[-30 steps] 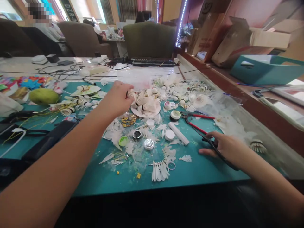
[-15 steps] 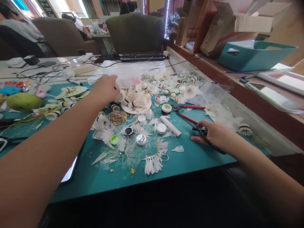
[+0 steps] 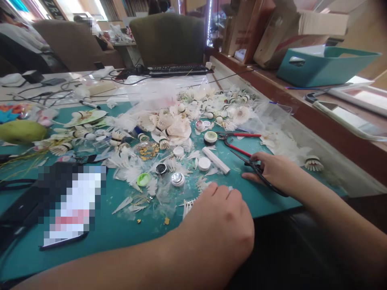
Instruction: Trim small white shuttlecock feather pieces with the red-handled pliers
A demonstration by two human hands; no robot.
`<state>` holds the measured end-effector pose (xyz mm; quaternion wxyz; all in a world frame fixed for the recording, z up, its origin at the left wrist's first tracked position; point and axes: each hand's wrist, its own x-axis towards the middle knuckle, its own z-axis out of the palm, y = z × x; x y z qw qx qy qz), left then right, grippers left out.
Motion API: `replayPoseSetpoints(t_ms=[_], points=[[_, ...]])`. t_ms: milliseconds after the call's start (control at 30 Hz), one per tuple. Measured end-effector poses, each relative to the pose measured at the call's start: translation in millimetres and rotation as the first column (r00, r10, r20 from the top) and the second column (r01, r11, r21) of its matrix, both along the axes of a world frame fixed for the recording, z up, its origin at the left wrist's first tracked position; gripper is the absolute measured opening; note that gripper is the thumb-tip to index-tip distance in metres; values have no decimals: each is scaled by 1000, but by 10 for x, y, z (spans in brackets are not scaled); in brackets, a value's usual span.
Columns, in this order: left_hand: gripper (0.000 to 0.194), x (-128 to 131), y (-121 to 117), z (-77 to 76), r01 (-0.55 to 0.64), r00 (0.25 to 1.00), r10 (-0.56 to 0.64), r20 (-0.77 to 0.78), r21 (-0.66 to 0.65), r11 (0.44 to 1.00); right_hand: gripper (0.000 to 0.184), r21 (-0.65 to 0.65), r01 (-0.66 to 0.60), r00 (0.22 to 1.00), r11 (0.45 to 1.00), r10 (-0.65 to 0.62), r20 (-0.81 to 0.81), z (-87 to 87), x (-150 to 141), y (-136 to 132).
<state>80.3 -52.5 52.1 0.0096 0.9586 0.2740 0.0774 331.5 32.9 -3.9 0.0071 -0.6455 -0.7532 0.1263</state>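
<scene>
My left hand (image 3: pixel 219 225) hovers close to me over the near edge of the teal mat (image 3: pixel 127 229). Its fingers are curled under, and whatever they hold is hidden. Just past its knuckles lies a row of cut white feathers (image 3: pixel 189 204). My right hand (image 3: pixel 273 171) rests on the mat to the right, fingers closed around black scissors (image 3: pixel 242 158) whose tips point up and left. A pile of white shuttlecocks (image 3: pixel 172 125) sits on a round plate further back.
Red-handled pliers (image 3: pixel 242 135), a white stick (image 3: pixel 216 160), small round caps (image 3: pixel 204 163) and loose feathers litter the mat. A phone (image 3: pixel 69 205) lies at left, a green fruit (image 3: pixel 21 131) beyond it. A teal bin (image 3: pixel 323 64) and cardboard boxes sit on the right ledge; keyboard (image 3: pixel 178 69) at back.
My left hand has drawn back from the shuttlecock pile to the near edge of the mat, fingers now curled. My right hand stays on the scissors.
</scene>
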Motion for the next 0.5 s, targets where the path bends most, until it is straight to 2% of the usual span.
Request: replayPoseSetpoints(t_ms=[67, 100, 200, 267, 333, 500], points=[[21, 91, -63, -249, -58, 995, 63, -74, 70, 996, 54, 6, -7, 1000, 1000, 7, 0, -8, -1, -1], [31, 122, -76, -354, -106, 988, 118, -99, 120, 987, 54, 10, -12, 1000, 1000, 12, -1, -13, -1, -2], [56, 178, -107, -566, -162, 978, 180, -109, 160, 974, 55, 25, -25, 1000, 999, 25, 1, -34, 3, -12], [55, 190, -137, -620, -182, 974, 203, -99, 185, 966, 55, 36, -35, 999, 999, 35, 5, -51, 10, -21], [46, 178, -162, -617, -160, 980, 181, -80, 213, 964, 55, 43, -46, 999, 998, 45, 8, -64, 17, -30], [30, 106, -186, -561, -40, 998, 27, 58, 236, 971, 48, 51, -65, 998, 997, 64, 18, -79, 26, -46]])
